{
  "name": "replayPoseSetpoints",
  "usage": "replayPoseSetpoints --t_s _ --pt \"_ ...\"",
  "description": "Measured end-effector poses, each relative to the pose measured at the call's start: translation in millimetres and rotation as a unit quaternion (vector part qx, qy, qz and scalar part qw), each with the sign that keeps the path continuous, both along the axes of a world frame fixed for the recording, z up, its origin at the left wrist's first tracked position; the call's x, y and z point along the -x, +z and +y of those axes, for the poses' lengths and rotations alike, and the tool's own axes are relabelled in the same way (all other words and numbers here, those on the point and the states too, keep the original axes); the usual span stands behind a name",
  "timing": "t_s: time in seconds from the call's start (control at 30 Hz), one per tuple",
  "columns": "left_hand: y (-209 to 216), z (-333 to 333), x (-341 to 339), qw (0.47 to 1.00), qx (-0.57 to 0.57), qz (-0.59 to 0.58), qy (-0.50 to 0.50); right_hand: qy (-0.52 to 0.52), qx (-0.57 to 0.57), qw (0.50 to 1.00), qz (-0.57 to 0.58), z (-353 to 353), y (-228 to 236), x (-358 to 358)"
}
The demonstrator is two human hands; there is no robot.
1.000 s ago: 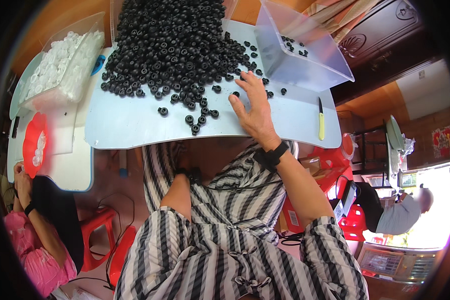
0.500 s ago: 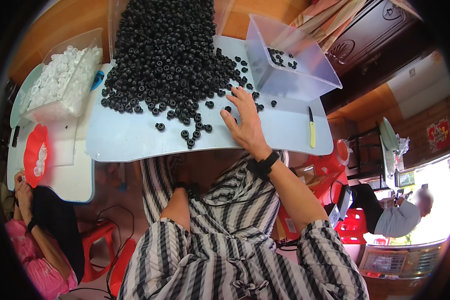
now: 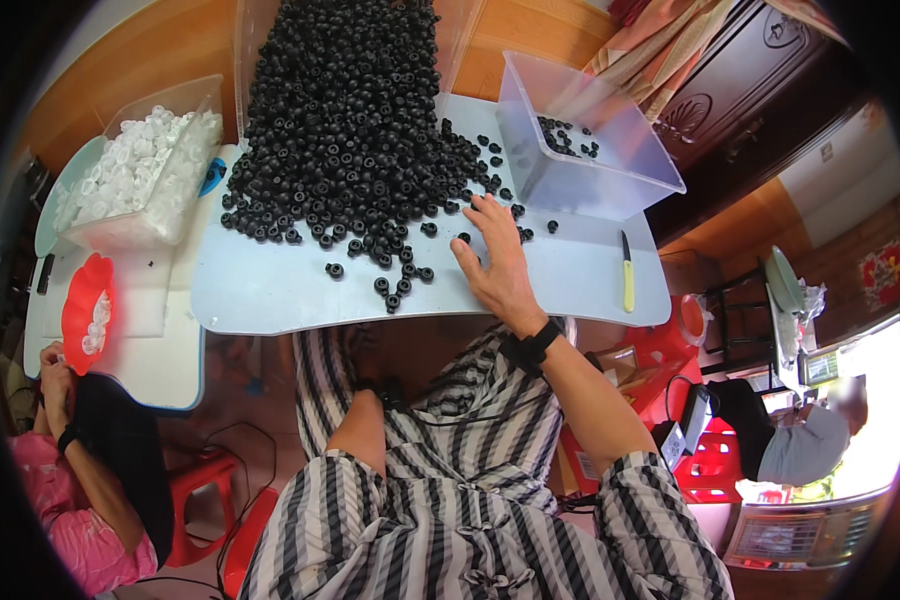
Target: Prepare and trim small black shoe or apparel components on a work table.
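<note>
My right hand [image 3: 500,270] is over the pale blue table [image 3: 270,290] with its fingers stretched and spread, holding nothing. Its fingertips are close to a few loose black pieces, each small and round with a hole and a knob. A big heap of the same black pieces [image 3: 350,140] spills from a clear bin lying behind it. My left forearm [image 3: 360,435] reaches toward the dark space below the table's front edge, with a dark band at the wrist. Shadow hides the fingers of my left hand.
A clear plastic box [image 3: 590,185] with some black pieces stands at the back right, and a yellow-handled knife [image 3: 628,285] lies nearby. On the left, a bin of white pieces [image 3: 135,170] and a red tray [image 3: 78,320] are beside another person's hands [image 3: 56,375].
The whole view has shifted slightly, so the table and boxes appear lower and farther right. My right hand stays spread in nearly the same place over the table.
</note>
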State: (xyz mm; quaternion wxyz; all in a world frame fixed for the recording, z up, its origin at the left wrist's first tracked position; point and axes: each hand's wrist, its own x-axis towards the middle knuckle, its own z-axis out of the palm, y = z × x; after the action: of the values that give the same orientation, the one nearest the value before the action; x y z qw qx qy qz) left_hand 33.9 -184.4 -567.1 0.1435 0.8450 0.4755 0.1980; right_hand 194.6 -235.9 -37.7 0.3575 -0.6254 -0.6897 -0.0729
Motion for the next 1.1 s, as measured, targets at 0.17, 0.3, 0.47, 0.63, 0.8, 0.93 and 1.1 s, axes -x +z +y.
replayPoseSetpoints --t_s 0.17,0.3,0.47,0.63,0.8,0.93,1.1 --pt "44 11 40 0.975 0.171 -0.144 0.012 0.004 -0.013 1.000 0.023 2 2 5" --pt "94 -38 14 0.918 0.296 -0.265 0.015 -0.012 -0.018 1.000 0.020 -2 2 -1" --pt "222 -56 29 0.838 0.436 -0.326 -0.034 -0.011 -0.025 0.999 0.026 -5 -5 -9" --pt "358 -57 83 0.763 0.573 -0.279 -0.111 -0.005 -0.054 0.998 0.045 -3 2 -6" --pt "432 -84 118 0.765 0.546 -0.314 -0.134 0.006 -0.061 0.997 0.051 -1 -1 -2" --pt "511 -86 108 0.865 0.363 -0.294 -0.181 0.017 -0.084 0.994 0.071 -3 -5 -9" --pt "544 -58 68 0.916 0.141 -0.324 -0.190 0.021 -0.189 0.958 0.214 -6 3 -16"
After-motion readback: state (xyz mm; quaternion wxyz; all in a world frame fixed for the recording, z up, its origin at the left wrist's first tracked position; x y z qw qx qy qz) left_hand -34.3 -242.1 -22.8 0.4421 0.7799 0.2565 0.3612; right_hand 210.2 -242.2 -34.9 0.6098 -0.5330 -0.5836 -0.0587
